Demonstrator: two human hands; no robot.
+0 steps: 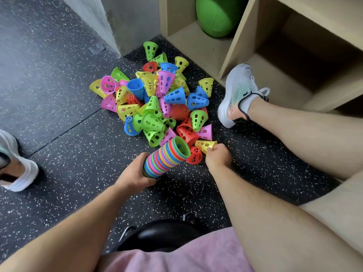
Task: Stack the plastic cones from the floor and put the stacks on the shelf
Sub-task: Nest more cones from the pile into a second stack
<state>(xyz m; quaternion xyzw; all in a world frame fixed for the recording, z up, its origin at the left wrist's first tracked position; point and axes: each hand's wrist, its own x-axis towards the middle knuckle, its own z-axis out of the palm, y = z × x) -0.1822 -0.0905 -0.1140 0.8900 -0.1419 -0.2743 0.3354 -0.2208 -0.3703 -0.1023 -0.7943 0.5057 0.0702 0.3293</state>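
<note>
Black stool seat (163, 234) sits nearest. At the near edge of the cone pile (157, 99), the left hand (135, 173) wraps the nested cone stack (167, 156) low down; the right hand (218, 158) pinches a yellow cone (206, 146) by its rim. Light, stiff, slick plastic, I'd say; rims offer the best hold.

No text, number or brand name can be read. The grey shoe (238, 95), beyond and to the right of where the right hand (217, 158) pinches a yellow cone (205, 145), has a small dark mark on its side. The mark is too blurred to tell whether it is a logo or lettering.
</note>
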